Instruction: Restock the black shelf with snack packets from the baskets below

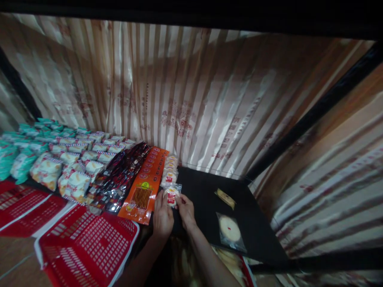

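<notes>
Between my two hands is a small clear packet of white crackers with a red label, at the near end of a row of like packets on the black shelf. The fingers of my left hand close on its left edge. My right hand pinches its right edge. Just left of my left hand lies a long orange snack packet with brown sticks showing through its window.
Dark shiny packets, white snack bags and green bags fill the left. Red baskets stand in front. On the black shelf at right lie a yellow packet and a round white cracker packet. Pleated curtain hangs behind.
</notes>
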A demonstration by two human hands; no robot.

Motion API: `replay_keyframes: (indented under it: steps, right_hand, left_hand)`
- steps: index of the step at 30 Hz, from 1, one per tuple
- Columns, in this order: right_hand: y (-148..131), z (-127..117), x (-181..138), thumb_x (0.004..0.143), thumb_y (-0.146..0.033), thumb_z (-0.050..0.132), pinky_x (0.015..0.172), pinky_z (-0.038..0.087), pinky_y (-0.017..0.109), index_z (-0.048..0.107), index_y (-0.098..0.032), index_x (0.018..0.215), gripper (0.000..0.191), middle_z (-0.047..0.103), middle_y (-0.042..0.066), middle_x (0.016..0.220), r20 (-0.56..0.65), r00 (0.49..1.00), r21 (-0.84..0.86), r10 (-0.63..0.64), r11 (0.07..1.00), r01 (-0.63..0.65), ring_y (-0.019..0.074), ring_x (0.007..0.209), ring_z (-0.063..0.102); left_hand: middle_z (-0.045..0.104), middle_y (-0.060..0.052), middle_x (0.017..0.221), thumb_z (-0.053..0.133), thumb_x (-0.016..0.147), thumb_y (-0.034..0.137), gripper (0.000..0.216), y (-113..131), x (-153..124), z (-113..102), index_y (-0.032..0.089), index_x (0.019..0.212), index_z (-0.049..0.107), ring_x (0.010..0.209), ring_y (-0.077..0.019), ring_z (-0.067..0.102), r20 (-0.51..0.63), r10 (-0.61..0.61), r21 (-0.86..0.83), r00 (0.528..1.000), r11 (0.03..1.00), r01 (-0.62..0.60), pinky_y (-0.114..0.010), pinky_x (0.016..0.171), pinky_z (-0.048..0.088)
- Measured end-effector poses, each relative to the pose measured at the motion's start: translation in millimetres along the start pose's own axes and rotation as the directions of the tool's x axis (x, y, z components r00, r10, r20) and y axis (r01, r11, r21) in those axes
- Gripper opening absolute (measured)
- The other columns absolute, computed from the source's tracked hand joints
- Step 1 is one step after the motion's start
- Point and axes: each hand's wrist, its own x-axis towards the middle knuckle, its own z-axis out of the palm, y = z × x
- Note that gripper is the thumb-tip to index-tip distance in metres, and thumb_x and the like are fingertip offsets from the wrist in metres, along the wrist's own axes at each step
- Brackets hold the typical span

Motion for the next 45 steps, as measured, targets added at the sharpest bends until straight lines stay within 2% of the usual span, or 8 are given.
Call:
replay_keyframes:
  steps: [3,7,14,28,35,38,42,45]
  right_hand:
    - [4,4,11,0.062,-0.049,0.063,0.05,0.044,0.024,0.067,-0.015,0.083,0.04,0.068,0.002,0.066,-0.014,0.999,-0.035,-0.037,0.999,0.036,0.0147,0.055,0.057]
    - [4,7,24,0.067,-0.05,0.059,0.062,0.047,0.026,0.069,-0.017,0.085,0.039,0.069,0.003,0.073,-0.04,0.993,-0.211,-0.108,0.973,0.097,0.0169,0.064,0.061]
    - [3,15,37,0.067,-0.05,0.057,0.075,0.049,0.03,0.07,-0.014,0.087,0.043,0.069,0.011,0.094,-0.112,0.982,-0.373,-0.154,0.922,0.102,0.0222,0.081,0.064]
    - [-6,18,40,0.072,-0.033,0.055,0.062,0.048,0.024,0.063,-0.023,0.097,0.028,0.067,0.0,0.079,-0.07,0.986,-0.548,-0.148,0.832,0.086,0.0147,0.066,0.062]
    - [-6,23,40,0.075,-0.03,0.052,0.067,0.046,0.025,0.06,-0.02,0.099,0.027,0.067,0.003,0.087,-0.091,0.985,-0.618,-0.146,0.784,0.059,0.0151,0.072,0.062]
    - [-8,23,34,0.075,-0.028,0.053,0.071,0.047,0.026,0.06,-0.016,0.102,0.03,0.066,0.006,0.092,-0.087,0.982,-0.577,-0.166,0.813,0.086,0.0155,0.076,0.061]
    - [-8,11,11,0.077,-0.025,0.049,0.08,0.046,0.028,0.059,-0.015,0.104,0.031,0.063,0.009,0.101,-0.128,0.963,-0.521,-0.236,0.842,0.138,0.0156,0.085,0.059]
    - [-6,-11,-22,0.08,-0.025,0.043,0.081,0.047,0.028,0.06,-0.015,0.102,0.029,0.062,0.009,0.104,-0.053,0.949,-0.476,-0.31,0.843,0.249,0.0157,0.089,0.059]
  left_hand:
    - [0.048,-0.012,0.135,0.034,0.078,0.007,0.051,-2,-1,11,0.013,0.125,0.05,0.129,-0.0219,0.037,0.011,0.046,0.016,0.999,0.999,-0.046,-0.041,0.108,0.032]
    - [0.044,-0.012,0.138,0.033,0.074,0.003,0.055,-1,3,19,0.01,0.127,0.049,0.133,-0.0225,0.031,0.086,0.02,0.038,0.996,0.999,-0.023,-0.041,0.11,0.029]
    - [0.042,-0.016,0.139,0.031,0.077,0.004,0.054,-5,11,27,0.005,0.128,0.047,0.134,-0.023,0.029,0.13,0.039,0.102,0.991,0.993,-0.053,-0.041,0.11,0.029]
    - [0.043,-0.013,0.138,0.037,0.073,0.005,0.058,-17,13,38,0.008,0.13,0.046,0.134,-0.0253,0.028,0.128,-0.008,0.112,0.992,0.994,-0.007,-0.044,0.111,0.027]
    - [0.045,-0.013,0.137,0.037,0.073,0.004,0.058,-10,18,28,0.009,0.13,0.046,0.135,-0.0246,0.026,0.184,-0.023,0.097,0.983,0.995,0.005,-0.044,0.112,0.025]
    - [0.046,-0.011,0.137,0.036,0.073,0.003,0.058,-5,18,21,0.01,0.13,0.045,0.136,-0.0233,0.024,0.172,0.006,0.092,0.985,0.996,-0.022,-0.043,0.112,0.026]
    - [0.046,-0.013,0.136,0.037,0.078,0.006,0.046,9,16,9,0.01,0.121,0.053,0.134,-0.0256,0.029,0.169,0.041,0.13,0.985,0.99,-0.064,-0.044,0.11,0.028]
    - [0.052,-0.015,0.129,0.037,0.081,0.01,0.037,23,10,-4,0.01,0.11,0.06,0.125,-0.0254,0.04,0.263,0.14,0.114,0.955,0.978,-0.175,-0.041,0.105,0.035]
